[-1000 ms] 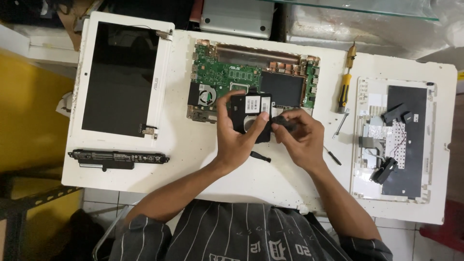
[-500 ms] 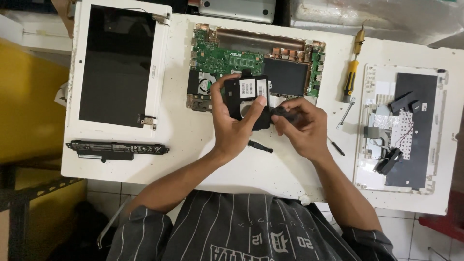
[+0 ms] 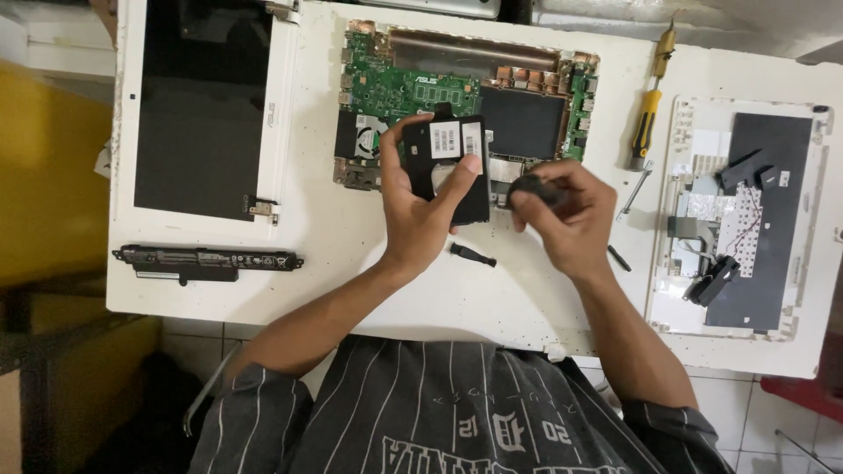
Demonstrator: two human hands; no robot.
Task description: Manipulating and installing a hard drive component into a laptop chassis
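Observation:
My left hand (image 3: pixel 420 206) grips a flat black hard drive (image 3: pixel 452 162) with white labels, held tilted above the white table (image 3: pixel 351 263). My right hand (image 3: pixel 566 215) is closed around the dark round handle of a small screwdriver (image 3: pixel 527 187), its end pointing at the drive's right edge. Just behind both hands lies an opened laptop base with a green circuit board (image 3: pixel 413 88) and a copper heat pipe. A short black bit (image 3: pixel 474 256) lies on the table between my wrists.
A white-framed laptop screen (image 3: pixel 206 105) lies at the left, with a long black battery (image 3: pixel 206 261) in front of it. A yellow-handled screwdriver (image 3: pixel 648 118) and a white keyboard cover (image 3: pixel 746 219) with loose black parts lie at the right.
The view has moved closer to the table. My right hand has shifted slightly right along the drive's edge. My left hand keeps holding the drive.

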